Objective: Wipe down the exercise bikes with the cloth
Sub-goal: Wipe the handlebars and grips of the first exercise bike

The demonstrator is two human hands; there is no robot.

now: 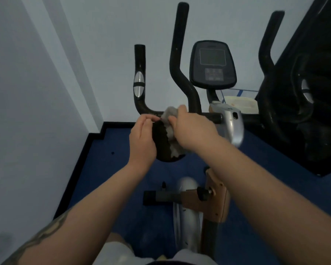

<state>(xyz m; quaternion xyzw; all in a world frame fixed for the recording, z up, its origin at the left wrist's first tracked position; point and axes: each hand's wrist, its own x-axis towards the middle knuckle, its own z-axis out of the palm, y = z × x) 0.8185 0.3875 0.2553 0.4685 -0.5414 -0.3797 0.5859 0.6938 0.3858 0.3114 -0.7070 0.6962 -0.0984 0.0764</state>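
Cloth (170,129), grey-white and dark, bunched at the handlebar (151,111) of the exercise bike (212,63), clutched by right hand (194,127) with curled fingers, left hand (141,138) pinching its near-left edge; blue floor (103,169) below.

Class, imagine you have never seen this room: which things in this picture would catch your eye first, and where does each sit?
At the centre, the left hand and the right hand hold a crumpled grey-white cloth against a dark rounded part just below the exercise bike's black handlebar. Above and to the right stands the dark oval console with a grey screen, against the pale wall. Below lies the deep blue floor.
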